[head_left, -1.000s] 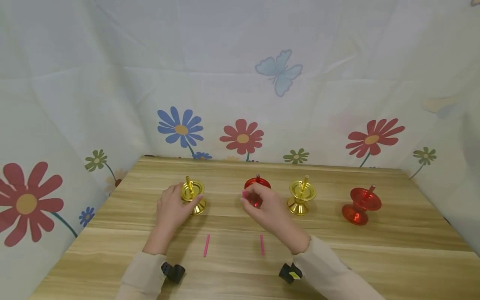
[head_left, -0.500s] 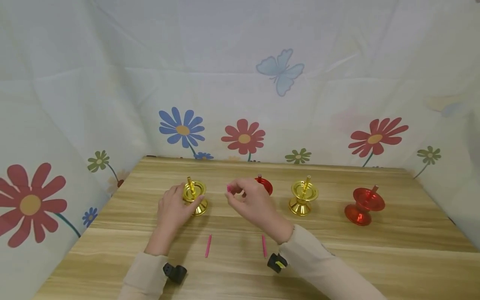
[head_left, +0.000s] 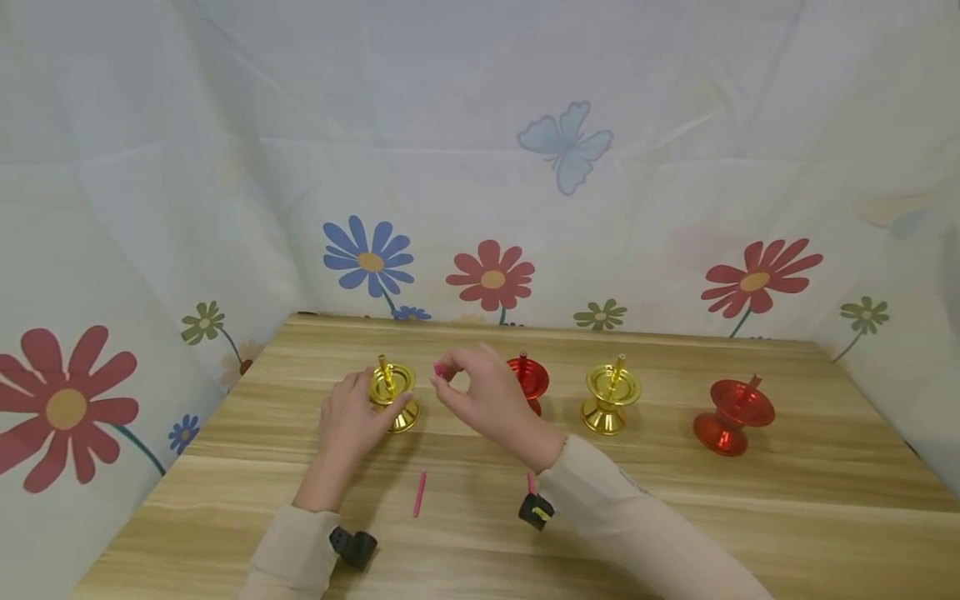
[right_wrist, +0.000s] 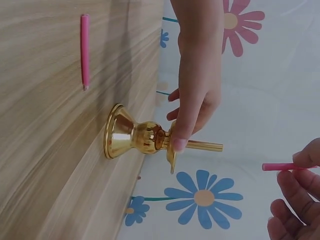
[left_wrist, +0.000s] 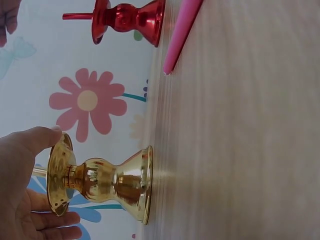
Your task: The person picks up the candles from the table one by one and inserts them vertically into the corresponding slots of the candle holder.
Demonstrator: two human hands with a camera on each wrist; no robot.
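Observation:
My left hand holds the dish rim of the leftmost gold candle holder, thumb on one side and fingers on the other. That holder stands upright on the table, a thin gold tube rising from its dish. Just to the right and above the table, my right hand pinches a slim pink candle between thumb and fingers. In the right wrist view the candle's end points toward the gold tube, with a gap between them. Most of the candle is hidden by the fingers in the head view.
Behind my right hand stands a red candle holder. Further right are another gold holder and another red one. Two pink candles lie nearer me, one to the left and one partly behind the right wrist camera.
My right hand has moved left with the pink candle, from in front of the red holder to beside the leftmost gold one. The left hand has kept its hold.

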